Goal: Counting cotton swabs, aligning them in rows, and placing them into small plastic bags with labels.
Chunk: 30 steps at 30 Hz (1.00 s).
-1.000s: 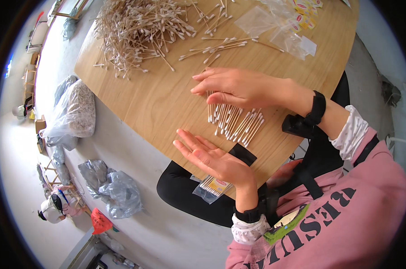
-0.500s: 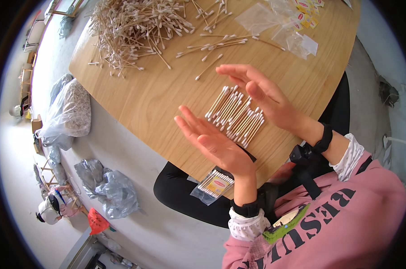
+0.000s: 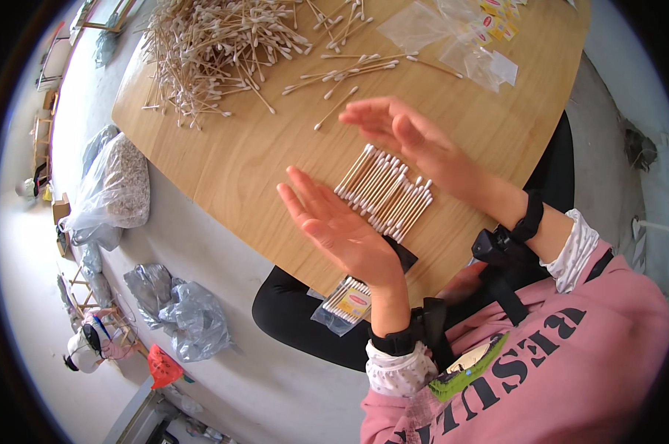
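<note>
A row of cotton swabs [image 3: 384,191] lies side by side on the wooden table [image 3: 238,174], white tips at both ends. My left hand [image 3: 342,229] is at the row's near left side, palm facing it, fingers stretched out. On the opposite side my right hand [image 3: 423,148] is held with its fingers extended, slightly blurred. Neither hand holds anything. Beside my left wrist, at the table edge, is a clear bag of cotton swabs [image 3: 347,300] with a yellow label. A single swab [image 3: 336,109] rests beyond my right fingertips.
A large heap of loose cotton swabs [image 3: 208,52] covers the far left of the table. Clear plastic bags [image 3: 453,41] and yellow label cards [image 3: 499,18] lie at the far right. Filled bags [image 3: 120,181] and grey plastic bags [image 3: 190,318] stand on the floor. Another person [image 3: 90,344] is off to the left.
Both hands have shifted slightly left and away from me. The swabs in the row lie more evenly at the far left end. Both hands remain open.
</note>
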### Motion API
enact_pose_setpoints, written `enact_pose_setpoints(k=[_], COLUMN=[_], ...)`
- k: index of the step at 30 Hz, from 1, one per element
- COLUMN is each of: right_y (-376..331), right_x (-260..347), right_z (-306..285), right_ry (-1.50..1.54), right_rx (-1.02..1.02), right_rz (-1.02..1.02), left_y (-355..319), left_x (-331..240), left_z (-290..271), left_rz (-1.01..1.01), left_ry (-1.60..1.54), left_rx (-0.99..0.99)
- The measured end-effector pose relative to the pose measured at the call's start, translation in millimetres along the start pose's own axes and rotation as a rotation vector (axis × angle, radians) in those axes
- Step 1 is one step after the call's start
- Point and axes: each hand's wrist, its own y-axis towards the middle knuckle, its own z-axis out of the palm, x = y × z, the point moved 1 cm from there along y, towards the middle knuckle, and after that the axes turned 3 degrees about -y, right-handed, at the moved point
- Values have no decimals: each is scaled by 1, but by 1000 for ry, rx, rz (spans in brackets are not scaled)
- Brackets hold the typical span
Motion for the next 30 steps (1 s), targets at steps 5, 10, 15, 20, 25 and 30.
enact_pose_setpoints(k=[5,10,15,20,25,30], right_y=[-18,-36,-43,-49,-53,-61], right_x=[-2,10,11,13,10,7], right_z=[-8,-21,-24,-25,-26,-26], right_ry=[15,-85,-131,-172,-215,-137], right_rx=[-43,-170,-192,-161,-119,-143], right_rz=[-13,-50,-68,-72,-86,-93], left_y=[-12,-35,-23,-36,-43,-63], left_x=[-8,-13,6,7,1,-8], left_z=[-15,11,10,6,2,-32], left_rz=[82,247,316,335,291,141], left_ry=[439,1622,1714,1731,1717,490], left_rx=[190,609,634,641,673,103])
